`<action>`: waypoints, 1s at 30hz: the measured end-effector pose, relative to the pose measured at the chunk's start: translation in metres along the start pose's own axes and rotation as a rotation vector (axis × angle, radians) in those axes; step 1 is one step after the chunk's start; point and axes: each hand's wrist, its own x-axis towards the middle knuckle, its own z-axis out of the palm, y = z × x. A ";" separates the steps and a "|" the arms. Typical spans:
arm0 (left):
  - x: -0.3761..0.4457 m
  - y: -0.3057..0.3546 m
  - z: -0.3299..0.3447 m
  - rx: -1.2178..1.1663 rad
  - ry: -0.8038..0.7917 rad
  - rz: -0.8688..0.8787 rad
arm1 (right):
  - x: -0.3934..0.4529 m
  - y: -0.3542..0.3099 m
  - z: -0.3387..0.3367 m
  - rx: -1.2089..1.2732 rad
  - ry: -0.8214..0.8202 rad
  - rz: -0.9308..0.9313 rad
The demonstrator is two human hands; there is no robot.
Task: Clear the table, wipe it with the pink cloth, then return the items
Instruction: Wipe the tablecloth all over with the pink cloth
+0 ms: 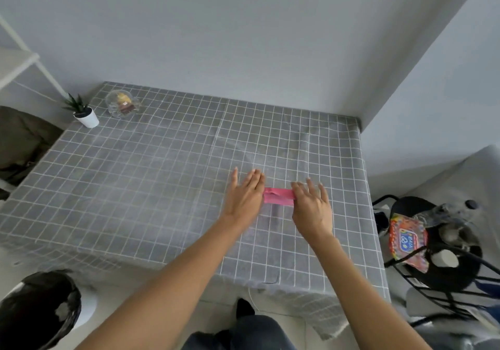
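A folded pink cloth (pixel 278 196) lies on the grey checked tablecloth (pixel 162 182), right of the table's middle. My left hand (pixel 244 196) rests flat on the cloth's left end, fingers stretched out. On its right end my right hand (pixel 312 206) presses down, fingers spread. Both hands cover the ends, and only the middle strip of pink shows. A small potted plant (pixel 85 111) in a white pot and a glass dish (pixel 123 103) with wrapped sweets stand at the table's far left corner.
A black wire chair (pixel 438 257) at the right holds a colourful snack bag (pixel 408 238) and other items. A bin with a black liner (pixel 40 309) stands at the lower left. A white shelf frame (pixel 24 60) and a dark bag (pixel 21 144) are at the left.
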 end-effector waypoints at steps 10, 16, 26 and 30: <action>-0.008 0.049 0.021 -0.176 -0.005 0.070 | -0.050 0.031 -0.005 0.021 0.105 0.138; -0.062 0.065 0.072 -0.100 -0.191 0.142 | -0.117 0.037 0.031 -0.010 -0.151 0.159; -0.105 0.075 0.082 -0.104 -0.290 0.187 | -0.160 0.041 0.047 -0.001 -0.372 0.191; -0.120 0.066 0.089 -0.141 -0.343 0.178 | -0.166 0.040 0.037 0.048 -0.478 0.198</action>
